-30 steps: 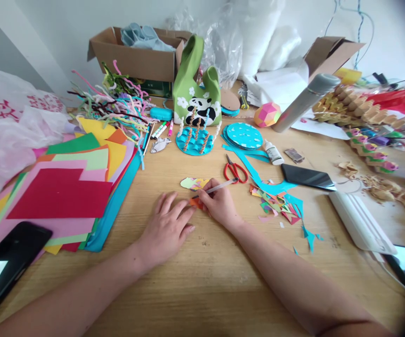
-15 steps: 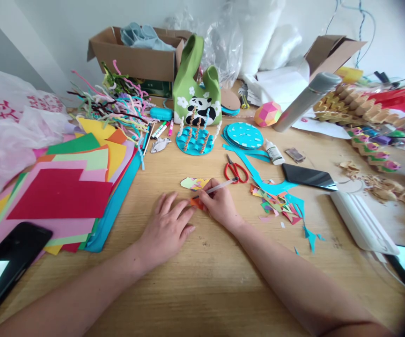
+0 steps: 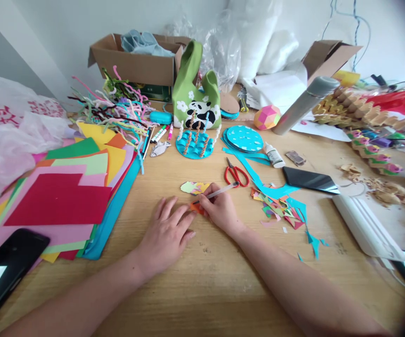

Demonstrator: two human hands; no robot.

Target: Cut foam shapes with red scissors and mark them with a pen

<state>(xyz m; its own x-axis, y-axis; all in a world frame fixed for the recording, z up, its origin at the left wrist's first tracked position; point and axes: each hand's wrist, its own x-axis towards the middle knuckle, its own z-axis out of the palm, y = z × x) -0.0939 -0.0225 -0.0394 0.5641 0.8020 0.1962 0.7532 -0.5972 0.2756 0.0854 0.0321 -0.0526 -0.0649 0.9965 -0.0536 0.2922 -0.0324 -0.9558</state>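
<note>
A pen [image 3: 219,190] with a pale translucent barrel is gripped in my right hand [image 3: 219,209], its tip over a small piece of orange paper [image 3: 197,208]. My left hand [image 3: 170,228] lies on the wooden table with its fingers spread, the fingertips beside the orange paper's left edge. Part of that paper is hidden under my right fingers. Just beyond it lies a patterned yellow and pale green paper cutout [image 3: 194,187]. Red-handled scissors [image 3: 236,176] rest behind my right hand, and paper scraps [image 3: 279,206] are scattered to its right.
Coloured paper sheets [image 3: 58,199] are stacked at left, beside a phone [image 3: 12,262]. Behind stand a blue disc with twisted stems [image 3: 195,146], a green panda bag [image 3: 197,103] and blue discs [image 3: 244,138]. A glue bottle [image 3: 274,156], black phone [image 3: 309,180] and white power bank [image 3: 367,227] lie right.
The camera view has shifted slightly, so objects sit a little lower. My hands stay nearly in place, with the pen still over the orange paper.
</note>
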